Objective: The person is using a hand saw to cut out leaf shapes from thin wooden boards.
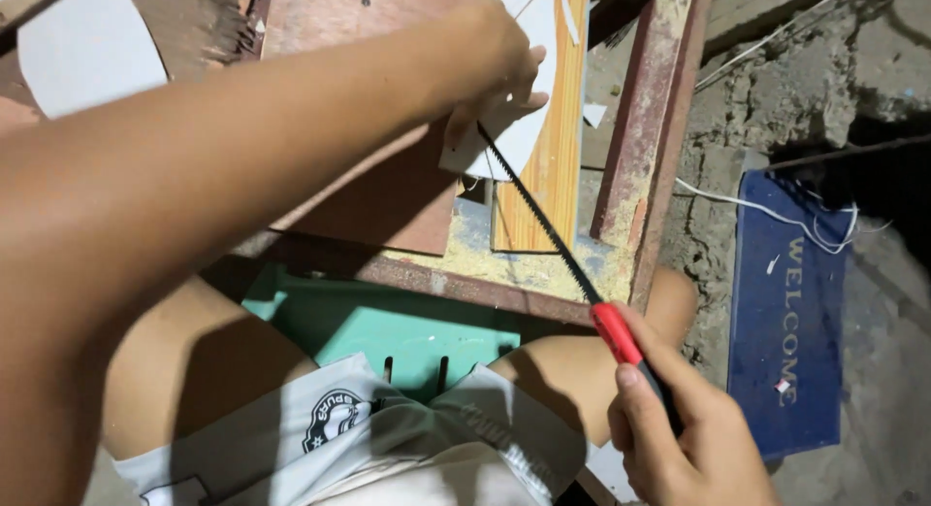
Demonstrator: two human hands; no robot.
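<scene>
Right hand (684, 433) fingers wrapped round saw (562, 249) handle; left hand (504, 65) fingers pressing white sheet (514, 137), upper centre. Blade near fingertips, slip could cut them.

A rusty metal-framed workbench (648, 128) carries a reddish plywood sheet (388, 191), an orange wood-grain plank (558, 147), and sawdust (504, 259).

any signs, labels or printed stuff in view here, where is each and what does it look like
Doormat: on the rough floor at right, past the workbench; a blue rectangle with one line of pale lettering running along its length.
Round emblem: printed on the light shorts at bottom centre; dark circular badge with white details.
Dark lettering: on the other leg of the shorts, partly folded away.
No packages or screens in view.
</scene>
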